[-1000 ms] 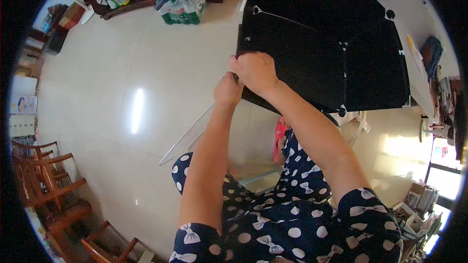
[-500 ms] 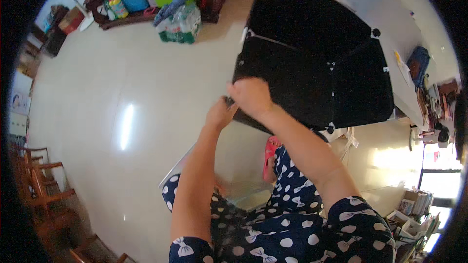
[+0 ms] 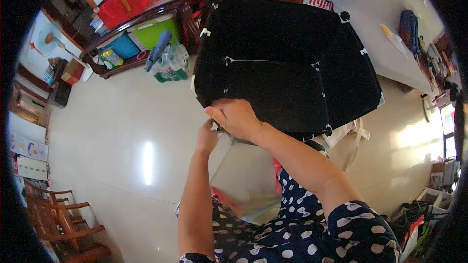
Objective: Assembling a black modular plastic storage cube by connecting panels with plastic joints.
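A large black panel box (image 3: 273,87) stands in front of me, its hollow inside facing me. White and black connectors (image 3: 328,129) join its panels along the edges and corners. At its near left corner my right hand (image 3: 237,119) is curled over the edge, thumb pointing left. Just below, my left hand (image 3: 207,139) grips the same corner from underneath. The fingers of both hands are partly hidden, and I cannot make out any small part between them. A clear, see-through sheet (image 3: 246,178) lies between my legs, below the box.
On the left, a dark wooden cabinet (image 3: 107,44) holds a green bin (image 3: 155,33) and a blue bin (image 3: 122,49). Wrapped bottles (image 3: 170,63) stand on the tiled floor. Wooden chairs (image 3: 68,224) are at lower left, a fan (image 3: 51,39) farther back. A long white table (image 3: 370,29) runs along the right.
The view has swung, so the box appears lower left and its inside shows more fully. My right hand has moved from above the corner onto it; my left stays just below.
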Available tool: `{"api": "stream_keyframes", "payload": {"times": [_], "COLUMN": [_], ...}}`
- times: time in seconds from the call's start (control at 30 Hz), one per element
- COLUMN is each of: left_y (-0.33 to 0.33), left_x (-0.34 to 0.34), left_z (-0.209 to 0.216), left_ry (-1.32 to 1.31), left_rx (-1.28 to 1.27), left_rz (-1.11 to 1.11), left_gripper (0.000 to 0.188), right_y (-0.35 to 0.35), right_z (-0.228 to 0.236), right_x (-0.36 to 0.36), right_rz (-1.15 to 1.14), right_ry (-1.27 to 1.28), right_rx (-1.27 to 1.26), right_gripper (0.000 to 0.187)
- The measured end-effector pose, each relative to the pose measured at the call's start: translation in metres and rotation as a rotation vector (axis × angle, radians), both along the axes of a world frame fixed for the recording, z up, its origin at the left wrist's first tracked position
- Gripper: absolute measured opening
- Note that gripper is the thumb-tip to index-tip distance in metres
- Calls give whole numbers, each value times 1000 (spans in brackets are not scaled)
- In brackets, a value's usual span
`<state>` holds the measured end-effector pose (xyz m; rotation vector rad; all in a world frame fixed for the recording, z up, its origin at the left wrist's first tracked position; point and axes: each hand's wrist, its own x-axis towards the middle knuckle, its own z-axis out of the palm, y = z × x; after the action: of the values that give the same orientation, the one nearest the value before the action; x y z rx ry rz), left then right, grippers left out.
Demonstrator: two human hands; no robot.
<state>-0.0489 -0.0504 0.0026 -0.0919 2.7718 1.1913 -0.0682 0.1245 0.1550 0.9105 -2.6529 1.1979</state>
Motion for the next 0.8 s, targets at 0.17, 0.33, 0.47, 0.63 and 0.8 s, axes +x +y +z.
{"api": "stream_keyframes", "payload": {"times": [0.17, 0.33, 0.47, 0.63, 0.8], "left_y": [-10, 15, 45, 54, 52], "left_x": [-2, -40, -96, -162, -173], "left_z": [126, 270, 297, 270, 268], "left_ry": [58, 264, 300, 356, 303], "left_rx": [707, 561, -76, -732, -844], "left_rz": [390, 234, 55, -79, -63], "left_gripper": [42, 50, 58, 57, 42], "right_y": [19, 38, 61, 79, 95], "right_z": [11, 19, 29, 31, 35], "right_x": [-7, -10, -10, -10, -10], "right_rz": [-175, -262, -252, -314, -294], "right_ry": [20, 28, -47, -39, 31], "right_rx": [-216, -411, -618, -662, -698], "right_gripper": [34, 32, 30, 28, 28]}}
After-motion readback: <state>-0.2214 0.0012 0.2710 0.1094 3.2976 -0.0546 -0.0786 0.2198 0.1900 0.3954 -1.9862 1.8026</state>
